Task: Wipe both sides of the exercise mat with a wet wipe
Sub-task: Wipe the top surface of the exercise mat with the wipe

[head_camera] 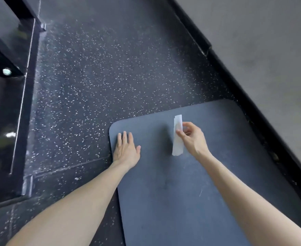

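A dark blue-grey foam exercise mat (181, 183) with rounded corners lies flat on the floor, running from the near edge of view toward the far right, where its far end stops just short of a black baseboard (235, 82). Above the mat's far half hangs a white wet wipe (177, 137), folded into a long narrow strip, its lower end close to the mat surface; whether it touches cannot be told.

The mat rests on black rubber flooring (101, 71) flecked with white specks. Along the right side, the black baseboard meets a plain grey wall (261, 41). On the left stands a glossy black metal frame (5, 103) with two round silver bolt heads (6, 71).

The right hand (193, 137) pinches the wipe near its middle between thumb and fingertips, fingers curled, held slightly above the mat. The left hand (125, 150) lies flat, palm down, on the mat's far left corner, fingers straight and close together, thumb spread out to the right, gripping nothing. Both forearms are bare and reach in from the near edge.
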The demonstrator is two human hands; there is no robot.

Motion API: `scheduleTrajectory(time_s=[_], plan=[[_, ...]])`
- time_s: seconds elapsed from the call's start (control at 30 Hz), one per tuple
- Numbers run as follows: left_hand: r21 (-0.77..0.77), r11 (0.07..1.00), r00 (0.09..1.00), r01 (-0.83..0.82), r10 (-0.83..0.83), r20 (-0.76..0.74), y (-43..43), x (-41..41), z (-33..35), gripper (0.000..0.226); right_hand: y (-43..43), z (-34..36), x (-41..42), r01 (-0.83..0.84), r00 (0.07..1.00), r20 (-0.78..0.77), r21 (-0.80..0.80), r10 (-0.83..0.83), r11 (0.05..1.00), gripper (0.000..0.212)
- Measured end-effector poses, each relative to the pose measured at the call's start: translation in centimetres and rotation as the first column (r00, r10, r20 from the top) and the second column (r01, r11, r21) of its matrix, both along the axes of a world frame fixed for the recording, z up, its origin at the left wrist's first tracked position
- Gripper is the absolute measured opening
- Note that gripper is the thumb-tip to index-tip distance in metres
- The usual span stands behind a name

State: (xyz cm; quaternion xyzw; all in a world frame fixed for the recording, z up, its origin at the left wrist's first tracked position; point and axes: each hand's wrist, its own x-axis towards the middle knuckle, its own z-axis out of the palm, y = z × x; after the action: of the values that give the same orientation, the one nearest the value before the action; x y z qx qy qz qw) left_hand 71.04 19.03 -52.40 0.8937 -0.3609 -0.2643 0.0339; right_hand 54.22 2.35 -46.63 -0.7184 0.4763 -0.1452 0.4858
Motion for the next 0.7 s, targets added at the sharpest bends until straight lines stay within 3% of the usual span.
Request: scheduleTrajectory(time_s=[0.17, 0.23, 0.3, 0.37, 0.47, 0.53, 0.63, 0.7], plan=[[-0.085, 0.995, 0.975, 0.054, -0.034, 0.220, 0.2, 2.3, -0.9, 0.056, -0.1, -4.8, 4.2, -0.232, 0.962, -0.154, -0.030, 0.225, 0.972, 0.025], [-0.104, 0.994, 0.988, 0.013, 0.002, 0.151, 0.9, 3.0, -1.3, 0.059, 0.2, -6.4, 4.7, -0.228, 0.963, -0.163, -0.072, 0.214, 0.971, 0.032], [-0.135, 0.991, 0.996, -0.008, 0.019, 0.084, 1.7, 3.5, -2.1, 0.064, 0.4, -7.7, 5.0, -0.278, 0.948, -0.223, -0.235, 0.226, 0.931, 0.043], [-0.180, 0.983, 0.998, 0.021, -0.010, 0.062, 2.4, 4.0, -2.6, 0.065, 0.8, -8.9, 5.5, -0.351, 0.926, -0.285, -0.403, 0.249, 0.845, 0.034], [-0.276, 0.961, 1.000, 0.005, 0.004, 0.030, 3.2, 4.7, -3.1, 0.060, 0.8, -9.6, 6.5, -0.435, 0.880, -0.405, -0.472, 0.250, 0.767, 0.026], [-0.315, 0.949, 0.999, -0.008, 0.021, 0.038, 3.4, 4.7, -3.4, 0.059, 0.5, -9.4, 7.0, -0.375, 0.913, -0.334, -0.461, 0.235, 0.804, 0.023], [-0.364, 0.930, 0.998, -0.051, 0.062, 0.019, 3.0, 4.5, -3.7, 0.060, 0.6, -8.8, 8.8, -0.140, 0.985, -0.148, -0.375, 0.090, 0.916, 0.019], [-0.395, 0.912, 0.993, -0.110, 0.118, -0.005, 2.9, 4.7, -3.7, 0.057, 1.4, -8.7, 10.4, -0.098, 0.994, -0.085, -0.311, 0.075, 0.945, 0.016]])
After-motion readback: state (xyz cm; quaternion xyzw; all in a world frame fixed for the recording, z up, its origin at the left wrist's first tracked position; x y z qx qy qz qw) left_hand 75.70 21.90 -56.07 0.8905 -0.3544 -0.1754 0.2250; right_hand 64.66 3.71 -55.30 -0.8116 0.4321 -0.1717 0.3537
